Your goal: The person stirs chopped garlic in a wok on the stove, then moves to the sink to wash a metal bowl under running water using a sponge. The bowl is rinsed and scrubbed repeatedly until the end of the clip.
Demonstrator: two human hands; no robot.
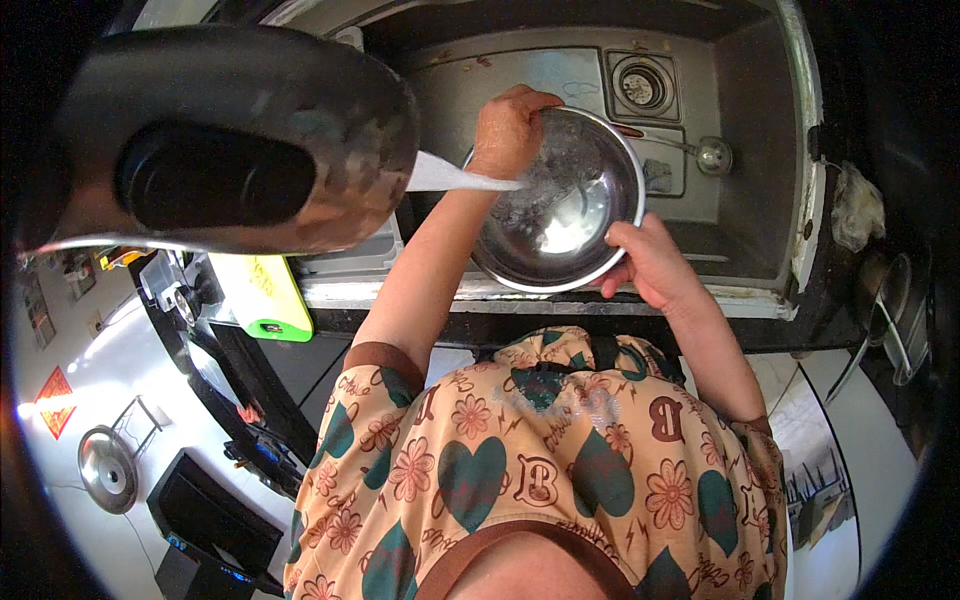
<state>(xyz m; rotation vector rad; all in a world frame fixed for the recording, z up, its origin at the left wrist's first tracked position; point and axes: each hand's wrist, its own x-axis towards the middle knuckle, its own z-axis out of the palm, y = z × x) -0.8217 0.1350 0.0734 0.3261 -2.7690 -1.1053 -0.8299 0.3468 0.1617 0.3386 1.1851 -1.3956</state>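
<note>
A shiny metal bowl [580, 215] with a pale rim is held over the near side of a grey sink [745, 110]. My left hand [510, 128] is closed over the bowl's far left rim, its fingers bent. At the near right rim, my right hand [648, 262] grips the bowl with the thumb on top and the fingers underneath. A white stream of water [460, 178] runs across my left forearm into the bowl, where the surface looks rippled. It comes from beside a large dark glossy object [250, 90], perhaps a tap, close to the camera.
In the sink, a ladle [713, 155] with a brown handle lies right of the bowl, near the round drain [640, 88]. A bright green cutting board [262, 298] stands left of the counter edge. A crumpled plastic bag [857, 207] and pans [885, 285] are at the right.
</note>
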